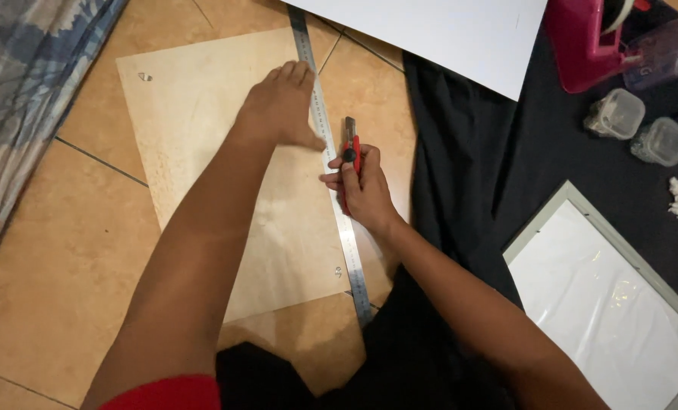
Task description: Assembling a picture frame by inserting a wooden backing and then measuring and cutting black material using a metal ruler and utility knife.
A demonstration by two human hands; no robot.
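My left hand [282, 106] presses flat on a long metal ruler [331, 163] that lies along the right edge of a tan board [202, 152] on the tiled floor. My right hand [363, 190] grips a red utility knife [351, 144], its blade end against the ruler's right side, just below my left thumb. The ruler runs from the top of the view down to near my lap.
A large white sheet [445, 34] lies at the top. On the black cloth [551, 152] to the right sit a pink tape dispenser [589, 38], two small clear containers [616, 114], and a grey picture frame [612, 296]. A patterned blue fabric [20, 91] is at left.
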